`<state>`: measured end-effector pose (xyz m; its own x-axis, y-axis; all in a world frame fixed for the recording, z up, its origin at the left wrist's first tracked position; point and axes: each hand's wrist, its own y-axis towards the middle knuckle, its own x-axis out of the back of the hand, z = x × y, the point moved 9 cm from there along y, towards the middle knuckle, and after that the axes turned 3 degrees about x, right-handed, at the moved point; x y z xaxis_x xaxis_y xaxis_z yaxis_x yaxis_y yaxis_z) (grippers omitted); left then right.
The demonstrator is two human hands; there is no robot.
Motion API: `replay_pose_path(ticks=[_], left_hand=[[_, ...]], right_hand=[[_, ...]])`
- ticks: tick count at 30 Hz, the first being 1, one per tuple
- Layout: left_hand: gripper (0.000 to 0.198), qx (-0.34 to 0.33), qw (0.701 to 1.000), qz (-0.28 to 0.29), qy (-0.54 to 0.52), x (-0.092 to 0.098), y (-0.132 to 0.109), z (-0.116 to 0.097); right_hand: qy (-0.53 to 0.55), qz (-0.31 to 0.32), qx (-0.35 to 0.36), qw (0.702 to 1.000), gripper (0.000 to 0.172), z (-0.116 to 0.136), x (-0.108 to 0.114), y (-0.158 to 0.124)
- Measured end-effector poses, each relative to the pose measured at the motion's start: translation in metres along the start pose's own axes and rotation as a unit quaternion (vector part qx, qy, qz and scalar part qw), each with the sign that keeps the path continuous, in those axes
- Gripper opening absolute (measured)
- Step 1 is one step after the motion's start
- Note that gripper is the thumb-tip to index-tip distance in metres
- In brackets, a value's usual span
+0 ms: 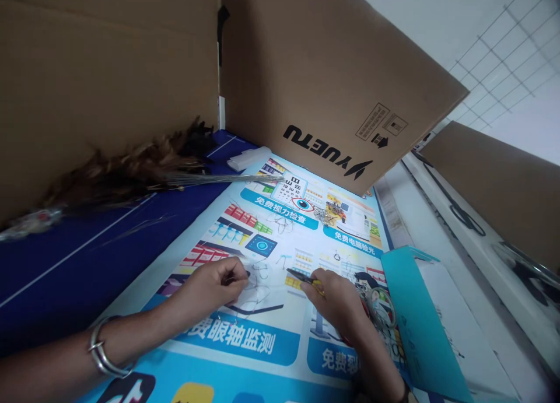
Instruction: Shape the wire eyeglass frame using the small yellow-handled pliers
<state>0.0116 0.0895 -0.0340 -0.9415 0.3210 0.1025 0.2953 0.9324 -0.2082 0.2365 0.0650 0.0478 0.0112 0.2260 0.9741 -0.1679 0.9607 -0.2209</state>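
My left hand point(228, 281) is closed in a pinch above the printed sheet. Thin wire point(261, 286) curves out beside its fingertips; the exact spot being gripped is hidden. To its right, my right hand point(335, 295) is wrapped around pliers point(301, 276) with yellow handles and dark jaws. The jaws point left, towards the wire, with a gap between them and my left fingers. Small bent wire pieces point(283, 260) lie on the sheet beyond both hands. A small tangled wire heap point(324, 216) sits farther back.
A bundle of straight wires point(227, 179) lies at the back left, beside brown feathers point(131, 167). Cardboard panels point(306, 59) stand behind. Wire coils point(381, 307) and a teal box point(420, 321) are close to my right arm. The printed sheet point(289, 347) covers the table.
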Motion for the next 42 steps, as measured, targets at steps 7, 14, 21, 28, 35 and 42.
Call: replay_pose_path(ticks=[7,14,21,28,35,42], left_hand=[[0.015,0.02,1.0,0.007,-0.003,-0.001,-0.002,-0.002],[0.017,0.012,1.0,0.018,-0.003,-0.004,-0.001,0.001],[0.015,0.003,1.0,0.029,0.012,-0.007,0.002,0.004],[0.016,-0.001,0.999,0.026,0.027,-0.008,0.002,0.002],[0.017,0.0,0.999,0.029,0.012,-0.008,0.0,-0.001],[0.018,-0.006,0.999,0.029,0.027,-0.008,0.0,-0.002]], right_hand=[[-0.039,-0.01,0.003,0.999,0.027,0.006,0.001,-0.001],[-0.066,-0.061,-0.012,0.996,0.03,0.008,0.004,0.005],[-0.101,-0.07,-0.005,0.992,0.031,0.022,-0.004,0.014],[-0.148,-0.085,0.001,0.985,0.028,0.033,-0.012,0.013],[-0.136,-0.081,-0.005,0.987,0.029,0.024,-0.017,0.012],[-0.114,-0.092,-0.001,0.989,0.032,0.021,-0.008,0.004]])
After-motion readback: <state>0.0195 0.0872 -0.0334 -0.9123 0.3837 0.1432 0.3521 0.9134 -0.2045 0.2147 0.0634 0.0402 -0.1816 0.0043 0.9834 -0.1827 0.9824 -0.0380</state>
